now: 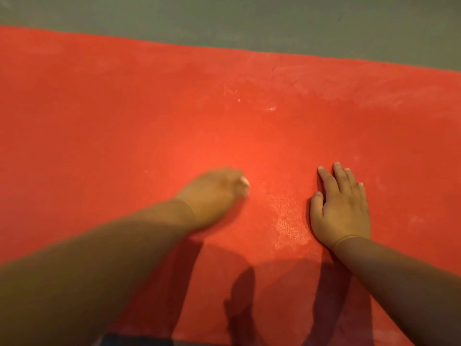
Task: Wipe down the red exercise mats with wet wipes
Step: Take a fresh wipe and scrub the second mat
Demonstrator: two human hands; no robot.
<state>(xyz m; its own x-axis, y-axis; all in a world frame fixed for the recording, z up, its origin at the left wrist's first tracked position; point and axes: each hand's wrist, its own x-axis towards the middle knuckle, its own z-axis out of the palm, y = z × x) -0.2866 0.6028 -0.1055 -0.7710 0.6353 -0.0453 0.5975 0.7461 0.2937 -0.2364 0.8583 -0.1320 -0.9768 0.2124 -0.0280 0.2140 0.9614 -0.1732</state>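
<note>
A red exercise mat (149, 108) fills most of the view, running left to right. My left hand (214, 193) is curled on the mat near the middle, blurred, with a bit of white wet wipe (245, 182) showing at its fingertips. My right hand (340, 208) lies flat on the mat to the right, fingers straight and spread, holding nothing. Between the two hands a wet, shiny patch (287, 221) glistens on the mat. Pale dusty smears and a few white specks (270, 108) mark the mat farther out.
Grey-green floor (274, 21) lies beyond the mat's far edge. A strip of floor and some dark cloth (137, 340) show at the mat's near edge. Shadows of my arms fall on the mat below the hands.
</note>
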